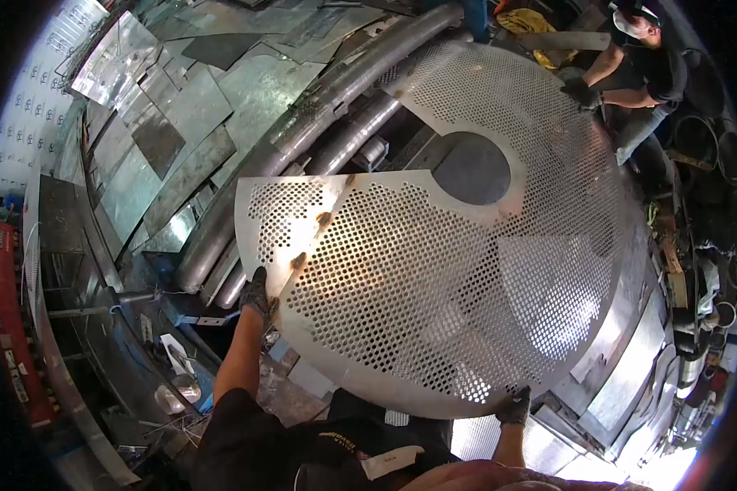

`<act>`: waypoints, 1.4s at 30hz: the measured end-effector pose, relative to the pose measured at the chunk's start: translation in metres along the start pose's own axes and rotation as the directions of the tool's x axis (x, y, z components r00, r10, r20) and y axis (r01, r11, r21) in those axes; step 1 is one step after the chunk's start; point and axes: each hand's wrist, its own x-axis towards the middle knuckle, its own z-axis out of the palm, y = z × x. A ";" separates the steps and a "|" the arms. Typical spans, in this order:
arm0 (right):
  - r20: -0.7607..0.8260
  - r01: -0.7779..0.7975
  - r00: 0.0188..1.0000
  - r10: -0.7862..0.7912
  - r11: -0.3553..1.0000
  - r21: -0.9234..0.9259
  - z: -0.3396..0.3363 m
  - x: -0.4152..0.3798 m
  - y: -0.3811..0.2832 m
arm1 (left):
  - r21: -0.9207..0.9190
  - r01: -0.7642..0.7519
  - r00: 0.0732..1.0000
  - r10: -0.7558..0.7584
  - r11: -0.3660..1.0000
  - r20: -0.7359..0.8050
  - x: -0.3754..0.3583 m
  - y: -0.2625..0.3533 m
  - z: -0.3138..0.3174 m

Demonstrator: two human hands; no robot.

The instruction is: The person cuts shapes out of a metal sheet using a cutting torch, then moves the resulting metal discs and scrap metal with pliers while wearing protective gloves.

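Note:
A large, round perforated metal plate [377,270] with a wedge-shaped gap and a round central hole lies in front of me. Brownish scorch marks and a seam run across its left part. My left hand [258,301], in a dark glove, grips the plate's rim at the lower left, its fingers partly hidden. At the near right rim, my right hand [513,407], gloved too, is closed around the edge. On the far right side, a co-worker's gloved hand [581,94] rests at the rim of the same plate.
Thick metal rollers [336,106] run diagonally beneath and beside the plate. Beyond them lie many overlapping sheet-metal offcuts [188,98]. A co-worker [659,61] stands at the far right, near pipes. More metal sheets [630,385] lie at the lower right. A red cabinet [12,319] stands far left.

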 end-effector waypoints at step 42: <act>-0.558 0.037 0.783 -0.275 0.916 -0.400 0.144 0.494 0.044 | 0.901 -0.143 0.730 0.571 -0.410 0.375 0.423 0.287 0.109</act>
